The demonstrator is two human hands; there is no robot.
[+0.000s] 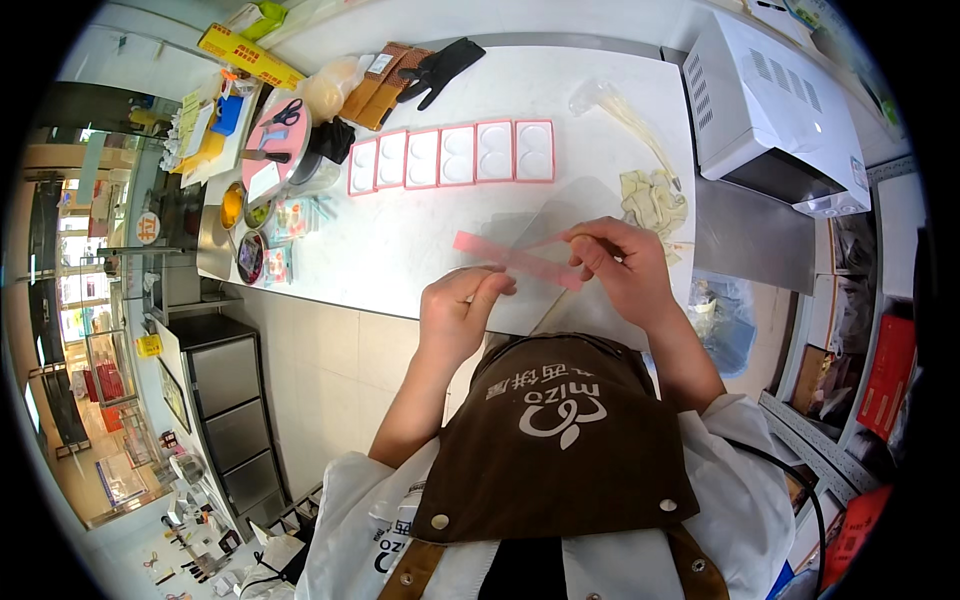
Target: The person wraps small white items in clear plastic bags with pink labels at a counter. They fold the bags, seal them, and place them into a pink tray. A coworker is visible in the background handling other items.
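Both hands are raised over the front edge of the white table. Between them is a clear plastic sheet or box sleeve with pink strips on it. My right hand pinches it at its right side, thumb against fingers. My left hand is at its lower left, fingertips close together at the clear part; whether they grip it is hard to tell. Farther back, several shallow pink-edged trays, each with two round white recesses, lie side by side in a row.
At the right stand a white microwave oven, a crumpled cloth and a piping bag. A black glove lies at the back. At the left are a pink turntable with scissors, and bowls of fruit.
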